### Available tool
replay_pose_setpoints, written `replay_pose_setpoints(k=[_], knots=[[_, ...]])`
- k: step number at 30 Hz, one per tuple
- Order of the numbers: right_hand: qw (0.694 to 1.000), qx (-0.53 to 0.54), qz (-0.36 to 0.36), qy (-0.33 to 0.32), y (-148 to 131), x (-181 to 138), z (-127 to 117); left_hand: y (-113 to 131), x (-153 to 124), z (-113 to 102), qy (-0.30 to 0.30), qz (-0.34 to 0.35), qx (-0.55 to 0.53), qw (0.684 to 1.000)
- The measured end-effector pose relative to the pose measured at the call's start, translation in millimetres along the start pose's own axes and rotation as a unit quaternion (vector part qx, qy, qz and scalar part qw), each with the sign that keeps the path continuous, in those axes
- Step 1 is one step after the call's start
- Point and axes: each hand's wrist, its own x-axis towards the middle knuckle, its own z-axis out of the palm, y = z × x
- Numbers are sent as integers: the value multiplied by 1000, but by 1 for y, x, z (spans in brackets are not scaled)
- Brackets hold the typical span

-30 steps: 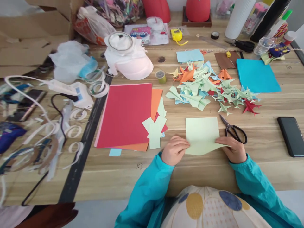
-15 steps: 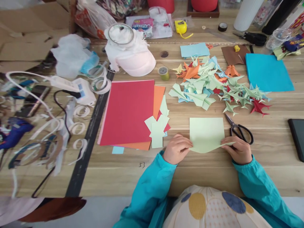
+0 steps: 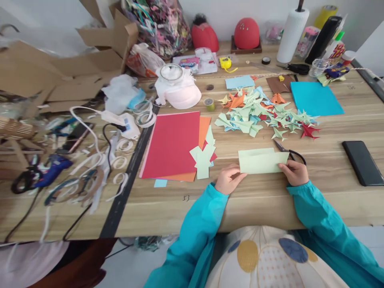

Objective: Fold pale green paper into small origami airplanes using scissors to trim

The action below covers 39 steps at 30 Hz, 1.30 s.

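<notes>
A pale green sheet of paper (image 3: 261,163) is bent over on itself, its near half lifted over the far half. At its lower left corner, my left hand (image 3: 228,178) pinches the edge between thumb and fingers. My right hand (image 3: 294,172) grips the right end of the raised flap. Partly behind the paper and my right hand lie black-handled scissors (image 3: 297,157) with their blades pointing away. Farther back is a pile of folded paper pieces (image 3: 249,110), mostly pale green with some orange, red and blue.
Red sheets (image 3: 174,144) lie left of my hands, with cut green pieces (image 3: 203,162) at their edge. A black phone (image 3: 363,163) is on the right. Blue paper (image 3: 316,93) lies behind the pile. Tape rolls, cords and a blue glue gun (image 3: 55,170) clutter the left side.
The near edge of the green paper has come up and over toward the far edge, doubling the sheet. Both hands keep hold of it. The camera view has shifted and shows more of the table's back.
</notes>
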Motion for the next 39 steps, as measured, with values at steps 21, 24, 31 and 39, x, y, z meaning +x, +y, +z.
replay_pose_setpoints(k=[21,24,31,39], knots=[[998,34,-32,34,15,12,6,-9,5,12,30,-95,36,994],[998,34,-48,34,17,13,5,-12,6,12,33,-95,22,995],[996,59,-64,21,22,17,7,-23,7,11,62,-75,0,995],[993,107,-47,23,26,20,10,-35,8,12,84,-88,-41,992]])
